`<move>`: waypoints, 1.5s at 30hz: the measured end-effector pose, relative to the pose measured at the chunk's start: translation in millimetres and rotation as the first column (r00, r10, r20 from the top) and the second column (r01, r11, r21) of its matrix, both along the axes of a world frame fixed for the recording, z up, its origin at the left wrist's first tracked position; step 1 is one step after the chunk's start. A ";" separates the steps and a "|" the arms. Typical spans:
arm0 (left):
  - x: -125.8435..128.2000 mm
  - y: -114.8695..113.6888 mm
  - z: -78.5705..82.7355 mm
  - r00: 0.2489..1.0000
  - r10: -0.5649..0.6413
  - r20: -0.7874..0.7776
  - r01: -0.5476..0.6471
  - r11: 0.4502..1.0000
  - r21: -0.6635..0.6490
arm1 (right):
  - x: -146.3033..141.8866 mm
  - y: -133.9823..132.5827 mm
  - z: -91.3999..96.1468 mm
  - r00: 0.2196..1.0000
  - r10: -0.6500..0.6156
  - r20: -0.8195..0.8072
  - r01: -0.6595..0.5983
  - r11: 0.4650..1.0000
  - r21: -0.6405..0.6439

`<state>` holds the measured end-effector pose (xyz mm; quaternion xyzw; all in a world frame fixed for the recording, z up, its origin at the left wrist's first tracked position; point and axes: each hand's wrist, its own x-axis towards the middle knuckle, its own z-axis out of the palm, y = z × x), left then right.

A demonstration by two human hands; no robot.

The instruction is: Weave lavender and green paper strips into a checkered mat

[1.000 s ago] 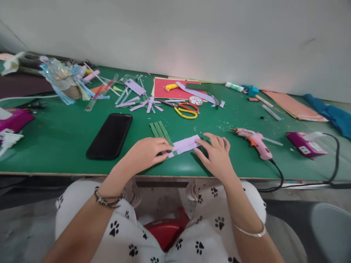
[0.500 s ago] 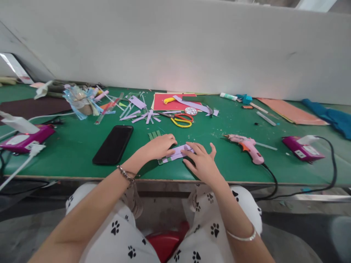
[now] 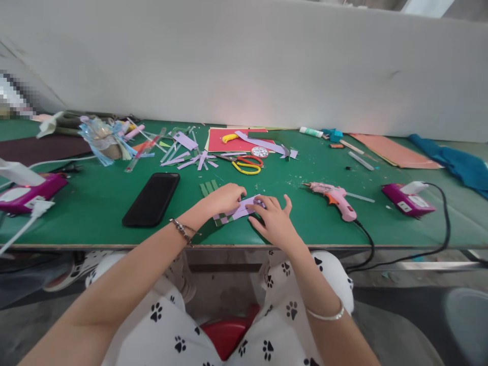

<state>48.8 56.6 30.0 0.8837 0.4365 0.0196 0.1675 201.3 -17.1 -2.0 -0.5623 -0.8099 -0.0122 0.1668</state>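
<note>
Between my hands lies a small woven piece of green paper strips [image 3: 208,188] and purple paper strips [image 3: 241,211], checkered at its lower left. My left hand [image 3: 225,197] is closed over the middle of the weave, its fingertips bent down onto the purple strips; the contact is partly hidden. At the right end, the bent fingers of my right hand [image 3: 275,217] hold the purple strips against the table, with the thumb apart below and the little finger raised.
Behind the hands lie scissors [image 3: 247,165], purple strip scraps [image 3: 185,141] and red paper [image 3: 215,144]. A black phone [image 3: 151,200] is on the left. A pink glue gun [image 3: 334,197] with its cord lies right, beside a purple power socket [image 3: 407,199]. The table's front edge [image 3: 244,247] is near.
The whole view has shifted slightly, so the table's items appear further left. My left hand has moved a little along the strips towards my right hand, exposing more of the checkered weave.
</note>
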 end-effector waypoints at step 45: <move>-1.6 21.1 -23.1 0.897 -0.088 0.434 0.042 0.992 0.116 | 4.0 -3.6 -2.7 1.000 -0.009 0.012 0.009 0.999 0.044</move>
